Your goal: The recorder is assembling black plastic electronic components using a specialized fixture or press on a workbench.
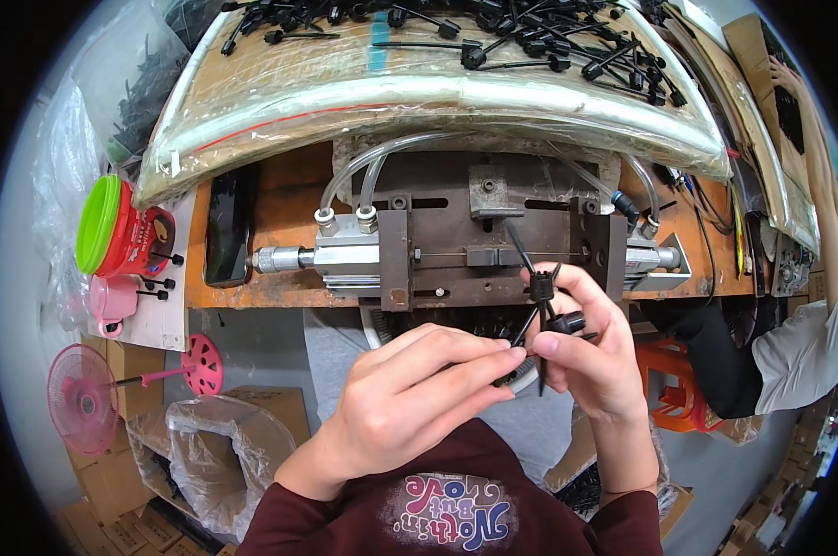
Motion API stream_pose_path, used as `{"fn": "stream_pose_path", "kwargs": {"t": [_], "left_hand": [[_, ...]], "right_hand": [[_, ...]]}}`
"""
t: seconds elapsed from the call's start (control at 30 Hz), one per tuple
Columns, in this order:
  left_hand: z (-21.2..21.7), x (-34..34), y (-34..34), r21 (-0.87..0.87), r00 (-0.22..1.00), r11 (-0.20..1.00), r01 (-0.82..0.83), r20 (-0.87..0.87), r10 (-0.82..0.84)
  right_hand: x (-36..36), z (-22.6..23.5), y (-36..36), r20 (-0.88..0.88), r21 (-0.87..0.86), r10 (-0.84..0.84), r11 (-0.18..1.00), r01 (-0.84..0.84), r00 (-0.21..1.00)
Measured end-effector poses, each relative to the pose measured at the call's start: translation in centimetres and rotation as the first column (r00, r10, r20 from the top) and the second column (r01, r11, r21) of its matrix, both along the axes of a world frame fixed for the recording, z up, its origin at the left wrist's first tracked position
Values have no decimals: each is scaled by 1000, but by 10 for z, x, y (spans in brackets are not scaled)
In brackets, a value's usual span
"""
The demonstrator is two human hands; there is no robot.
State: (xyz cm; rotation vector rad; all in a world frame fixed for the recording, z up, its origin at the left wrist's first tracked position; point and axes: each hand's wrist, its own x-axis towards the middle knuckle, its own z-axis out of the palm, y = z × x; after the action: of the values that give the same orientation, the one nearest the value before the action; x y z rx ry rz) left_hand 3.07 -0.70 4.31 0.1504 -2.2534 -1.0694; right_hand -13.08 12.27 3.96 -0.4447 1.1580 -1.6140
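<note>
My right hand [590, 347] is closed round several black plastic pieces [543, 289] with thin stems and ribbed, cup-like heads. Their stems point different ways, one of them up toward the metal fixture [493, 256]. Beside it my left hand [419, 389] has its thumb and fingers pinched together at the end of one thin black stem [527, 326]. Both hands are in front of the fixture's near edge, above my lap. The fixture has a dark plate with a small block in its middle and a silver cylinder [347, 255] at its left.
A film-wrapped board [437, 102] slopes behind the fixture, with many similar black pieces [613, 51] heaped on it. Clear air hoses [349, 176] arch over the bench. At left are a red tub [136, 236], a pink cup [113, 298] and a pink fan [83, 398]. Another person's arm [812, 139] shows at right.
</note>
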Motion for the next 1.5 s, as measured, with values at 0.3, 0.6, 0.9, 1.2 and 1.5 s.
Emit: {"fn": "stream_pose_path", "kwargs": {"t": [0.3,0.6,0.9,1.2,1.5], "left_hand": [[2,6,-9,91,1000,996,-12,-27,14],[-51,-23,4,-398,978,898,-185,14,208],[-45,-33,7,-498,959,844,-197,81,272],[-39,-31,5,-458,961,872,-170,117,249],[-15,-11,9,320,988,937,136,-108,-107]], "right_hand": [[-6,2,11,-119,-44,-268,963,265,956],[8,8,23,-378,-207,-476,879,429,794],[8,-2,30,-755,-429,-527,847,314,390],[3,-9,29,-905,-417,-392,893,170,-163],[9,-19,12,-875,-307,-308,950,-64,-372]]}}
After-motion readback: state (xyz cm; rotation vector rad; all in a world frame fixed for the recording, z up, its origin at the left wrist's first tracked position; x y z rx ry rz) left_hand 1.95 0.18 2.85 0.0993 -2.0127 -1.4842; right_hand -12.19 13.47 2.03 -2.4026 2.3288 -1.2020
